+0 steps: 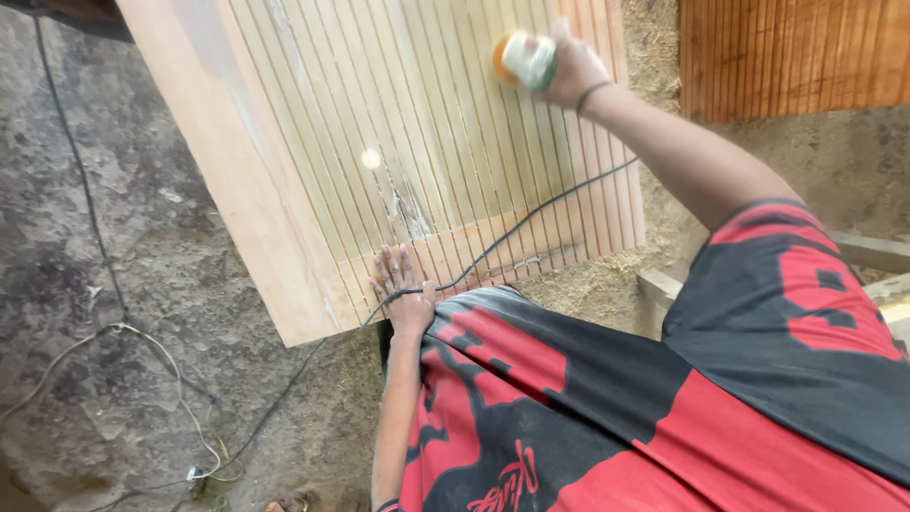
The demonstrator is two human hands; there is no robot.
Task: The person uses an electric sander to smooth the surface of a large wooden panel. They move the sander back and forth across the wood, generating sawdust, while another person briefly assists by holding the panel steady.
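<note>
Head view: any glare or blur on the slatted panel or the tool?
Head view: one small bright glare spot on the slatted wooden panel; the green-and-orange power tool in the right hand is motion-blurred; the left hand is sharp.

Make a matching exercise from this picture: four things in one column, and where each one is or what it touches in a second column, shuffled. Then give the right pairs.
Things:
1. left hand
2. right hand
3. dark cord
4. reddish-brown slatted panel

Places:
A. gripping the orange and white power tool at the far end of the pale grooved panel
B. top right corner, apart from the pale panel
C. pressed flat on the pale panel's near edge
D. trailing across the pale panel's grooves and down to the ground

Pairs: 1-C, 2-A, 3-D, 4-B
</note>
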